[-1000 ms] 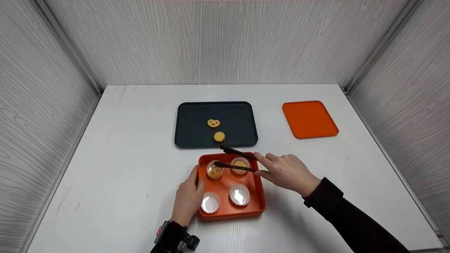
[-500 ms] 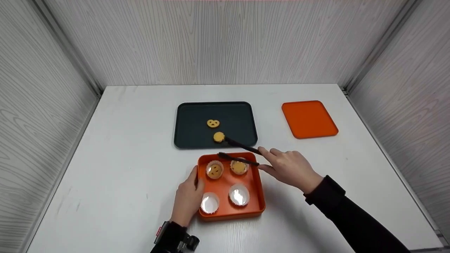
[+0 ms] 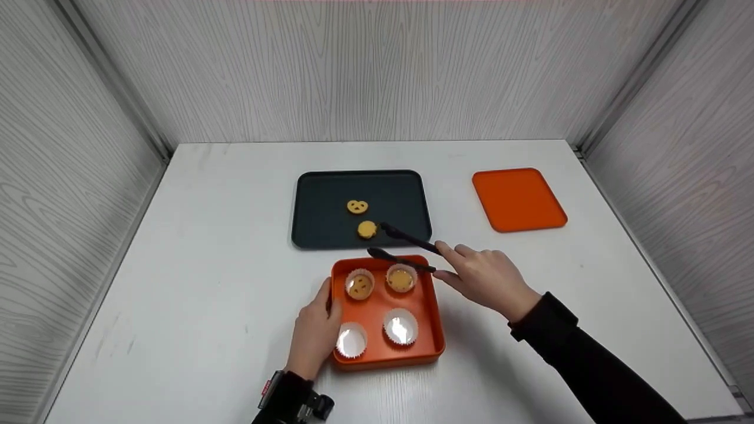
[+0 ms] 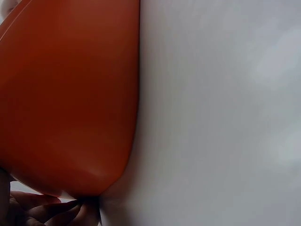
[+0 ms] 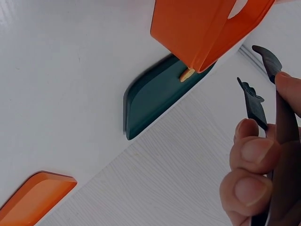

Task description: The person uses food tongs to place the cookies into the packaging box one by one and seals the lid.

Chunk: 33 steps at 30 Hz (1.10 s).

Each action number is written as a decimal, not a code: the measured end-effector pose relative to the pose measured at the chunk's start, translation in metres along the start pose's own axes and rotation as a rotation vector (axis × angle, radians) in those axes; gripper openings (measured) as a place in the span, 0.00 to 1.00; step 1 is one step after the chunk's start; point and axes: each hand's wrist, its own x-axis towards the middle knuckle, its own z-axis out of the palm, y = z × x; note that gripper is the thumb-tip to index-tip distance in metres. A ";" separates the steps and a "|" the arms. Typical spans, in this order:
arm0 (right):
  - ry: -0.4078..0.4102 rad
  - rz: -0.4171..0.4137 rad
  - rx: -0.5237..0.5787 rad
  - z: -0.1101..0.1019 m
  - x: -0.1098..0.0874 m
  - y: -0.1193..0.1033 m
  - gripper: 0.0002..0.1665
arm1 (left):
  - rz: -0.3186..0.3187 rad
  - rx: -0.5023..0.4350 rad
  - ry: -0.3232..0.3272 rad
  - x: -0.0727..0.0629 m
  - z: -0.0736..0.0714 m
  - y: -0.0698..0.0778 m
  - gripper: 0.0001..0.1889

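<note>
My left hand (image 3: 315,335) grips the left wall of a square orange box (image 3: 386,362), thumb at the rim. Inside stand several white paper cups. The far left cup holds a pretzel-shaped cookie (image 3: 359,287), the far right one a round cookie (image 3: 400,281). Both near cups, left (image 3: 352,340) and right (image 3: 401,327), are bare. Black tongs (image 3: 415,240) are held between thumb and fingers of my right hand (image 3: 486,280), their arms spread with nothing between the tips. The farther tip is just right of another round cookie (image 3: 366,229) on a dark tray (image 3: 318,227); the nearer tip hangs by the box's far rim.
Another pretzel-shaped cookie (image 3: 357,206) lies on the dark tray behind the round one. At the back right of the white table (image 3: 206,265) is a flat orange lid or tray (image 3: 519,200). Pale wood-grain panels (image 3: 377,76) enclose the back and sides.
The tongs and my right hand have moved forward and slightly right, from above the far cups to beside the round cookie on the tray. The left hand and box have stayed put.
</note>
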 end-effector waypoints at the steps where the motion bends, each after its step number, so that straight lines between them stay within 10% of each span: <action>1: -0.002 0.003 0.000 0.000 0.000 0.000 0.29 | 0.002 0.001 0.001 0.000 0.000 0.000 0.29; 20: -0.036 0.082 -0.010 0.013 0.019 0.001 0.27 | 0.022 0.012 0.009 0.001 0.000 -0.001 0.29; 33: -0.235 0.211 0.069 0.029 0.046 -0.002 0.28 | 0.000 0.003 -0.001 0.001 0.001 0.000 0.29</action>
